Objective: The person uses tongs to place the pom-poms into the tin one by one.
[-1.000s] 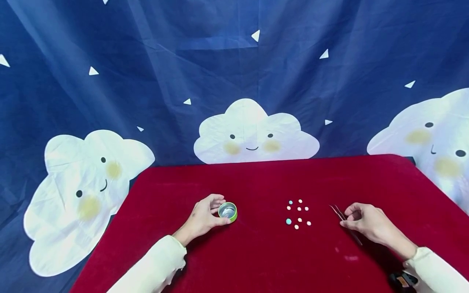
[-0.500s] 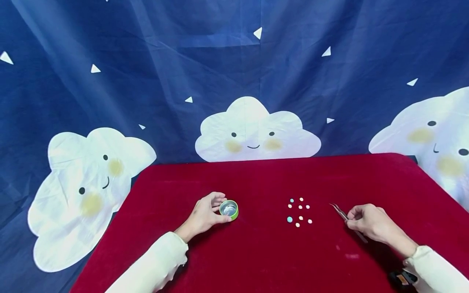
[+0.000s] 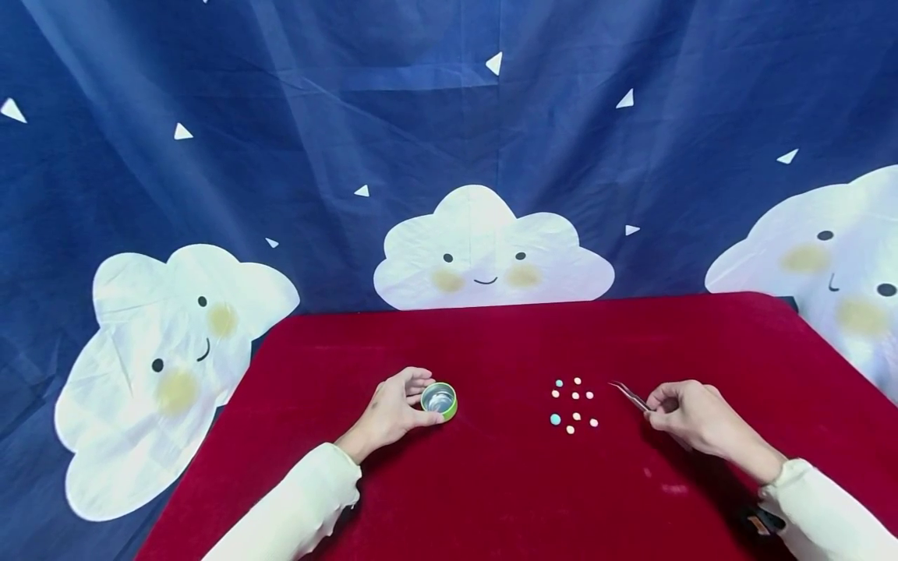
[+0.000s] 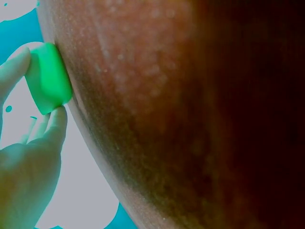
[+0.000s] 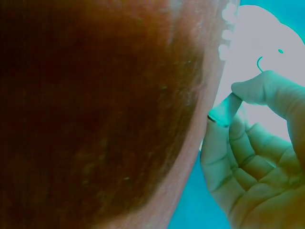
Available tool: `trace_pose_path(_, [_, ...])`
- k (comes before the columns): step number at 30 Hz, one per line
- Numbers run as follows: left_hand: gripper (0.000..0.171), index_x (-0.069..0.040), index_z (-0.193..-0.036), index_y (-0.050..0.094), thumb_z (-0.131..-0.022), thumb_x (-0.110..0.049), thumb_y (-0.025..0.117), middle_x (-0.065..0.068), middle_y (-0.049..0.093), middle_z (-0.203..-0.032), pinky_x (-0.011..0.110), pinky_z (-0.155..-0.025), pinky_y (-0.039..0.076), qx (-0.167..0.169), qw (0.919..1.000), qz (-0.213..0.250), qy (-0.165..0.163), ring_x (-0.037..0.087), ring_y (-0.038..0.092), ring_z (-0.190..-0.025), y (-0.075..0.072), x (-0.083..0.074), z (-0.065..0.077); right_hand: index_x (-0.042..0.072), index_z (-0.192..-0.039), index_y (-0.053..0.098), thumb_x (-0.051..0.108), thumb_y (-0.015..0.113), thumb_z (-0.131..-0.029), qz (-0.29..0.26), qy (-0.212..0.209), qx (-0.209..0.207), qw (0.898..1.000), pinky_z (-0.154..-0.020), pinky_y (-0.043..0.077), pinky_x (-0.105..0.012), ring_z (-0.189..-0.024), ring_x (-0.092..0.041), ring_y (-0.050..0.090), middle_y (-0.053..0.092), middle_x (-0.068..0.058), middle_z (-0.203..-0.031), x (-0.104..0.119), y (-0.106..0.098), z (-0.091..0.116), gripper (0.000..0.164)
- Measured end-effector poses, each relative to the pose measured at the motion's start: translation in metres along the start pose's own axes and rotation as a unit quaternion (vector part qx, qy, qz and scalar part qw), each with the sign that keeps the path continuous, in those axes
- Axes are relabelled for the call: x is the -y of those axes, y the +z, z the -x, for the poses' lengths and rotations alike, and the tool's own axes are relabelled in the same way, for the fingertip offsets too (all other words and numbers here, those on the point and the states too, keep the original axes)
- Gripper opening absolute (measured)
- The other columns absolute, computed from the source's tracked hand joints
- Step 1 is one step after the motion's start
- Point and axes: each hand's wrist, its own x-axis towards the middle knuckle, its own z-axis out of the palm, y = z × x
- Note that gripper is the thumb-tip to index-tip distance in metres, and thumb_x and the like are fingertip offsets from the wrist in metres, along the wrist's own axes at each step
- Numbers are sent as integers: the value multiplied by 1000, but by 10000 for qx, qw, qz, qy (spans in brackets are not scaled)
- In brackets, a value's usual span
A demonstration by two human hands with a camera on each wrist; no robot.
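Observation:
My left hand (image 3: 393, 409) grips a small round green tin (image 3: 449, 417) between thumb and fingers, its silvery inside facing up. The tin's green side wall (image 4: 48, 78) shows in the left wrist view. Over on the right, my right hand (image 3: 691, 417) pinches a pair of metal tweezers (image 3: 630, 396), whose thin bent tips point left toward the pills. Several small round pills (image 3: 576, 396), mostly pale with two blue ones, lie loosely grouped between the hands. In the right wrist view the wide end of the tweezers (image 5: 226, 110) sits between thumb and index finger.
A red cloth (image 3: 491, 491) covers the table. Behind it hangs a blue curtain (image 3: 316, 156) with white clouds and small triangles. A dark strap-like object (image 3: 763, 520) shows beneath the right sleeve.
My right hand has moved left with the tweezers, bringing the tips nearer the pills. The left hand stays on the tin; the view has shifted slightly.

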Motion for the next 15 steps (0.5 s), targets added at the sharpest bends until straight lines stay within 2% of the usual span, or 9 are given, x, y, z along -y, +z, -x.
trace_pose_path(6, [66, 8, -122, 58, -66, 0, 91, 17, 69, -116, 40, -94, 55, -3, 10000, -18, 80, 32, 69, -105, -1, 1, 0, 9, -80, 69, 6, 76, -76, -58, -175, -208, 9996, -49, 41, -22, -58, -4, 50, 59, 7, -67, 8, 0, -4, 8])
trace_pose_path(15, [66, 9, -122, 58, -65, 2, 91, 17, 68, -116, 39, -94, 55, -13, 10000, -3, 70, 31, 68, -104, -1, 1, -1, 7, -85, 73, 2, 78, -79, -437, -435, -361, 9974, -50, 42, -20, -60, -3, 52, 63, 6, -70, 15, 5, -9, 10])
